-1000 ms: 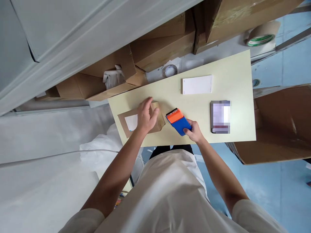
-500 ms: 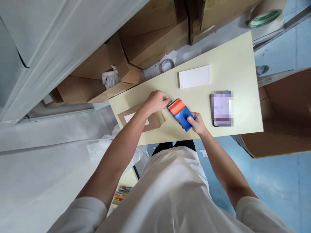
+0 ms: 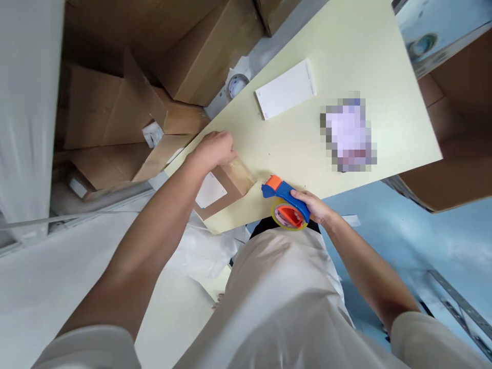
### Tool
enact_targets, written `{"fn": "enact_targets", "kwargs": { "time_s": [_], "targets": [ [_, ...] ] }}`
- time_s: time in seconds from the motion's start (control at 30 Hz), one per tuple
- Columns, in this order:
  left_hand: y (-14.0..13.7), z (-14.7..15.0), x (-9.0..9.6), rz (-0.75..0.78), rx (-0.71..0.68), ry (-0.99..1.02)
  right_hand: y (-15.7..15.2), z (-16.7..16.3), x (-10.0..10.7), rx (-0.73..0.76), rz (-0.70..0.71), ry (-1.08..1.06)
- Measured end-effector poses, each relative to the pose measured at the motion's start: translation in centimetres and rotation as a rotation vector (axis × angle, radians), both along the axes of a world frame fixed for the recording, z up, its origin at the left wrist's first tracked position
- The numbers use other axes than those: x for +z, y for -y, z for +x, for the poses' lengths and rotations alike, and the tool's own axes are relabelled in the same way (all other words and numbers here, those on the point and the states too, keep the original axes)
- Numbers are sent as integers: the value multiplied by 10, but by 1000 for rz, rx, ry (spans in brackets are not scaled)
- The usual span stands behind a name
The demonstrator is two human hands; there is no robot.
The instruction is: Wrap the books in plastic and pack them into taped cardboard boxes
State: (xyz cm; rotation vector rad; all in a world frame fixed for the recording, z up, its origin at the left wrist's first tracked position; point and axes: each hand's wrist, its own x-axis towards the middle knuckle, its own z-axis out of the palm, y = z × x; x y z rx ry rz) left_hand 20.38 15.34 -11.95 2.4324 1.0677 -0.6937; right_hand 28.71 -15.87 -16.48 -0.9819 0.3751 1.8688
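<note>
A small cardboard box (image 3: 230, 184) with a white label (image 3: 211, 190) lies at the table's near left. My left hand (image 3: 216, 149) is closed with its fingers curled down at the box's far edge. Its fingertips are hidden, so I cannot see what, if anything, is between them. My right hand (image 3: 310, 204) grips the blue handle of a tape dispenser (image 3: 286, 193) at the near edge of the table. The dispenser has an orange front and carries a roll of clear yellowish tape (image 3: 274, 214) on its underside, to the right of the box.
On the pale table (image 3: 378, 97) lie a white flat box (image 3: 286, 89) and a pixelated item (image 3: 348, 134). Beyond the far edge stand open cardboard boxes (image 3: 111, 113) and a tape roll (image 3: 237, 85). Another large carton (image 3: 457, 179) is at the right.
My left hand has moved away from the dispenser's front to the box's far edge. The dispenser has turned so its tape roll shows, and sits nearer my body. The view has tilted.
</note>
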Motion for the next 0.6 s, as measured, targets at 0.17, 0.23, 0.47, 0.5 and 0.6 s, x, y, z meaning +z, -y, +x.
{"fn": "enact_targets", "kwargs": {
  "time_s": [0.17,0.23,0.47,0.5,0.6],
  "targets": [
    [11,-7,-9,-107,-135,-170,22,-42,-9,-58,-44,-90],
    [21,-13,-12,-75,-146,-144,22,-56,-11,-46,-67,-97],
    [37,-33,-16,-14,-234,-39,13,-92,-9,-136,-61,-95],
    [37,-33,-12,-10,-247,-33,12,-96,-10,-145,-59,-85],
    [37,-32,5,11,-278,-8,12,-108,-13,-152,-58,-70]
  ]
}}
